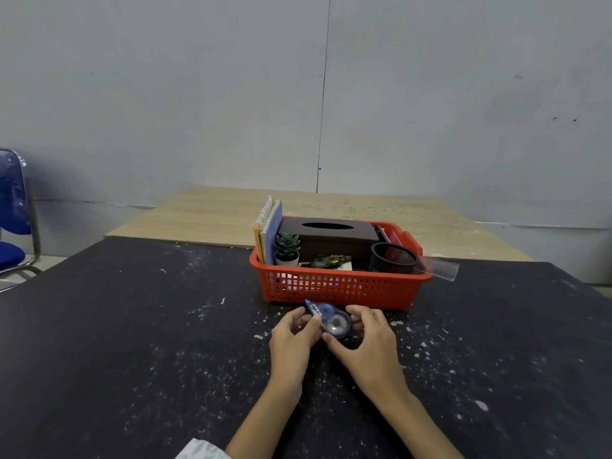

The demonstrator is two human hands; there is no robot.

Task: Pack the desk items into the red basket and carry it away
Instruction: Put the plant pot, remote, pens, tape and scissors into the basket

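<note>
The red basket (337, 288) stands on the dark, speckled tabletop (132, 342), already holding most of the desk items. Inside it, spiral notebooks (269, 230) stand upright against its left end, with a small potted succulent (286, 248) just beside them. A dark tissue box (326, 238) fills the middle of the basket toward its back wall, and a black mesh pen cup (393, 258) sits at its right end. A clear ruler (438, 267) sticks out over the basket's right rim. Some small dark items lie in front of the tissue box, too blurred to name.

Just in front of the basket's near wall, a blue and clear correction tape dispenser (329, 319) is held between both hands. The left hand (293, 339) pinches its left side with curled fingers, and the right hand (369, 339) curls round its right side, thumb beneath.

Well to the left of the basket, a blue chair (15, 223) stands by the grey wall.
</note>
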